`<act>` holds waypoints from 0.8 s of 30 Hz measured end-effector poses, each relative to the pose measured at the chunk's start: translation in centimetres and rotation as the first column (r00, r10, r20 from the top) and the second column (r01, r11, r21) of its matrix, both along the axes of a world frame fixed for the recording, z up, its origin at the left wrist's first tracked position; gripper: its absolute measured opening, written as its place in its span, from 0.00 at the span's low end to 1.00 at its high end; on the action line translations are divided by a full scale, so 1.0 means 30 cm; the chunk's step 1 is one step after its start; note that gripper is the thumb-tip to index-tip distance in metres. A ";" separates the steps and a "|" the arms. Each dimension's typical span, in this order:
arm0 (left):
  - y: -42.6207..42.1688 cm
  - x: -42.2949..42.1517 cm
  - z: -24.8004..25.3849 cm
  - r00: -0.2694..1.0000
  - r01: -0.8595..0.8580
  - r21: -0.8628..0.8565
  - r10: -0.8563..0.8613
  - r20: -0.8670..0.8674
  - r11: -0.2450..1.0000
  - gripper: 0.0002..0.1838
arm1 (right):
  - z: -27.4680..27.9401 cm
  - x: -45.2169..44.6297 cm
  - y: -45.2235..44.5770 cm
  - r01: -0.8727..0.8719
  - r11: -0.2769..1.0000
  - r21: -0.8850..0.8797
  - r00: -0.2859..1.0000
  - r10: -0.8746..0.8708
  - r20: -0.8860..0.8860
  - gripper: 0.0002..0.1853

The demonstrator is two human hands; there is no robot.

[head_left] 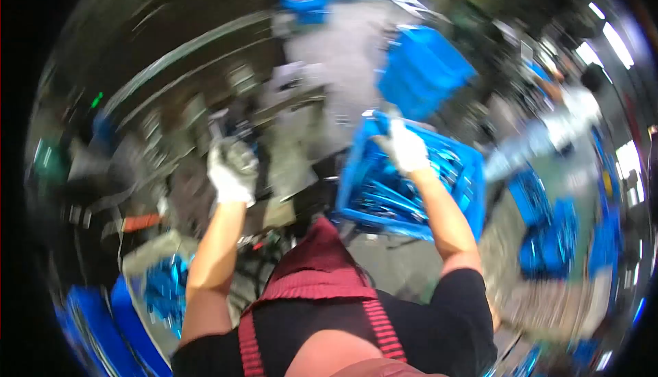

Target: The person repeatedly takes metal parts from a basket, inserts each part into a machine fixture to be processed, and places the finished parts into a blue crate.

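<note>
The white-gloved right hand (407, 149) is extending over a blue rectangular plastic crate (391, 225) containing shiny blue strips (385, 203), thumb standing apart; the white-gloved left hand (232, 175) (blurring, so I cannot tell its fingers' state) is hanging near grey machinery (291, 142).

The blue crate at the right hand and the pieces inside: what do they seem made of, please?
Blue crate: probably smooth plastic, given its even colour and moulded look. Pieces: perhaps glossy metal, as bright streaks suggest, though blur leaves this open.
</note>
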State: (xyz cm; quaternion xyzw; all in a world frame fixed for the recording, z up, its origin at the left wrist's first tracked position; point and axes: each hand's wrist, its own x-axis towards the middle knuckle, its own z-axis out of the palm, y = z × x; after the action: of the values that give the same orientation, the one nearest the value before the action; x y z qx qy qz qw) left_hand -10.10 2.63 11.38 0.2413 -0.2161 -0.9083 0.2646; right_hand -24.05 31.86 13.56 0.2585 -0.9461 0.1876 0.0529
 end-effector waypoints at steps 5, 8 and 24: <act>-0.080 0.042 -0.401 0.967 0.215 -0.052 -0.205 0.154 0.975 0.06 | -0.070 -0.019 -0.312 -0.079 0.954 -0.288 0.943 0.166 0.290 0.23; -0.186 -0.134 -0.546 0.815 0.223 -0.433 0.076 0.574 0.874 0.13 | -0.111 0.050 -0.512 -0.280 0.913 -0.297 0.912 0.349 0.214 0.21; -0.009 0.375 -0.285 0.919 -0.159 -0.437 0.294 0.261 0.885 0.16 | -0.181 0.072 -0.978 -0.398 0.840 -0.369 0.874 0.470 0.125 0.22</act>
State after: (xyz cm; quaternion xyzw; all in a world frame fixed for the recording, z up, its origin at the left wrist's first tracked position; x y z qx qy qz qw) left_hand 1.16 2.37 2.83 0.3486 -0.4104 -0.7540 0.3761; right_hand -21.88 2.52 8.12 0.4330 -0.8170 0.3776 -0.0490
